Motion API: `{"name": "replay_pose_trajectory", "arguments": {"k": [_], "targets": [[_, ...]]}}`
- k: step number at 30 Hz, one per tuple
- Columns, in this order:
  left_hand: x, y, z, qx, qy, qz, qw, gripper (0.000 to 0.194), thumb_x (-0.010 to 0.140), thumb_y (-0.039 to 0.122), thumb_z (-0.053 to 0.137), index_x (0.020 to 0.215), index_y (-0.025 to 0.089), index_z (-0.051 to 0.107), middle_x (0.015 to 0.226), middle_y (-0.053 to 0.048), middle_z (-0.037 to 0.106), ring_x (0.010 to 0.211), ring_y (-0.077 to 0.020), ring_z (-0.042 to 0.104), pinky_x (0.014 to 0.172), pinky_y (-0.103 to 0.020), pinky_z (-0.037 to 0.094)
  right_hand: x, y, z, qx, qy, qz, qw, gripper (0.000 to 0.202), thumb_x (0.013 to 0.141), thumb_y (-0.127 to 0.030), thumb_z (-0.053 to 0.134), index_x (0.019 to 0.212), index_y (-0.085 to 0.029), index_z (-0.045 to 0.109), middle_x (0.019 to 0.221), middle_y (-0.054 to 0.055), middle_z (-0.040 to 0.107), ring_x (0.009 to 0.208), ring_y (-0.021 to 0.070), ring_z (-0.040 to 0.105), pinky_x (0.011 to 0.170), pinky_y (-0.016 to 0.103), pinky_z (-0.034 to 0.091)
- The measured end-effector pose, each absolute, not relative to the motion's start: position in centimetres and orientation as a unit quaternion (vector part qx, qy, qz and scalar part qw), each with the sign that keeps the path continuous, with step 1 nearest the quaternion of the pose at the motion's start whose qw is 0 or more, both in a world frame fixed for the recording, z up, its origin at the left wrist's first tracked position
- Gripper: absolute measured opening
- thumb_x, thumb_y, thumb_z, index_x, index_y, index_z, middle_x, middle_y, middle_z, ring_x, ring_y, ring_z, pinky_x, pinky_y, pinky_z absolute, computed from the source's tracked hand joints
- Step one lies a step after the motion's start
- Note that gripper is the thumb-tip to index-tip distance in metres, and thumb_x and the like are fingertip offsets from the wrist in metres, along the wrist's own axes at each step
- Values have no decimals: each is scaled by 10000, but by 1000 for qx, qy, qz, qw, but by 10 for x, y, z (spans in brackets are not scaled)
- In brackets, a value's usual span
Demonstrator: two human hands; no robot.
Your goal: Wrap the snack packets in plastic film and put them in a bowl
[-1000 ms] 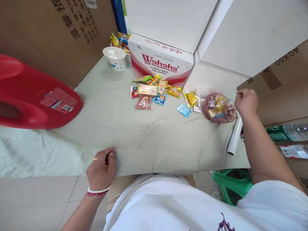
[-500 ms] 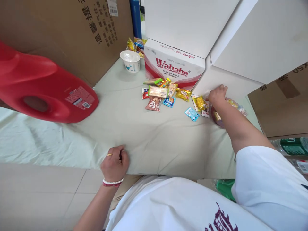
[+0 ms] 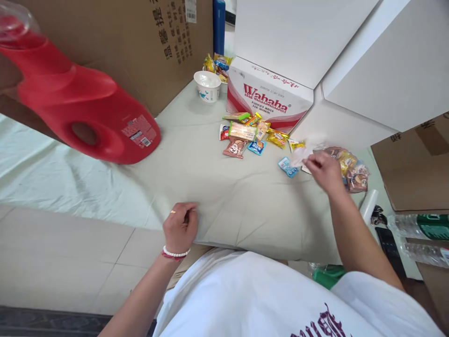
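Note:
My left hand rests in a loose fist at the near edge of the cloth-covered table, with nothing visible in it. At the right, my right hand pinches a pale whitish packet, smeared by motion. Just under it lie a light-blue sachet and a yellow-wrapped snack. Right behind the hand sits a pile of wrapped snacks, partly covered by my hand. Further left is a group of snacks: a wafer pack, a brown packet, a blue packet and a gold packet.
A Wahaha box stands behind the snacks, under white boxes. A paper bowl and more snacks are at the back left. A large red jug leans at left. Plastic bottles lie at right.
My right hand has drawn back toward me from beside the white box and now carries the pale packet. The view has shifted; the left hand stays in a fist at the edge.

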State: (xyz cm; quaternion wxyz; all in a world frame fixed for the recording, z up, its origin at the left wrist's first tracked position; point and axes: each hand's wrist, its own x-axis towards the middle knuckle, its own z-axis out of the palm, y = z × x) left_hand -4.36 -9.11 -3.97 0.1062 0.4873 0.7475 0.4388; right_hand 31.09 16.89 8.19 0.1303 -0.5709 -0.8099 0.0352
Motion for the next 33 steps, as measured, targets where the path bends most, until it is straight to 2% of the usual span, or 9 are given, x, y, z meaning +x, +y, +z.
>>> {"name": "replay_pose_trajectory", "arguments": {"k": [4,7,9,12,18,21,25,30,33], "targets": [[6,-74,-13,486,647,474,347,191,898,338,538,886,221,689,811,-32,668,715,-157,589,669,-283,462,287,57,45,-470,-838,92,262,261,996,-405,531,952,-274,752,842,62,639,794,228,603,722,371,499],[46,-52,2,415,579,473,519,289,876,489,595,837,208,649,690,1,603,595,-131,518,571,-268,409,270,11,18,-457,-845,90,263,227,997,-333,533,953,-322,755,845,56,643,785,241,570,718,397,497],[65,-40,8,371,556,472,575,397,859,590,594,777,202,602,638,21,553,530,-110,457,523,-261,366,263,-2,7,-451,-854,96,242,226,993,-297,537,982,-340,759,852,55,650,790,248,551,720,410,495],[80,-31,12,337,551,475,599,465,848,654,584,769,196,594,613,34,522,514,-102,432,514,-258,346,262,-8,-1,-435,-867,96,223,240,992,-252,548,1058,-345,760,875,64,665,814,251,534,727,414,490],[84,-36,8,325,556,474,601,351,748,515,709,691,189,594,581,44,507,530,-96,408,521,-248,309,269,-8,-8,-355,-897,38,259,259,981,-159,593,1126,-318,738,874,56,667,810,219,501,712,360,464],[83,-40,7,272,555,470,630,437,787,609,646,688,188,583,556,43,506,481,-87,382,501,-254,289,269,-8,-12,-335,-891,14,306,294,956,-110,631,1171,-290,718,857,48,655,804,204,488,702,331,454],[82,-41,8,262,580,461,618,521,765,686,646,621,196,542,492,55,447,454,-80,352,490,-259,271,267,-8,-14,-314,-897,3,311,355,941,-76,644,1231,-276,686,863,47,663,808,199,483,702,324,449],[87,-38,5,266,575,461,621,346,675,484,725,610,184,565,522,55,477,493,-76,375,507,-247,281,269,-9,-14,-300,-900,10,317,377,939,-64,643,1252,-271,672,858,49,668,803,201,487,694,326,443],[88,-39,5,261,565,466,629,285,659,430,709,616,177,585,538,47,505,500,-73,384,504,-241,270,272,-10,-16,-306,-897,27,317,391,941,-64,639,1266,-279,672,867,51,665,795,200,486,691,325,447]]}}
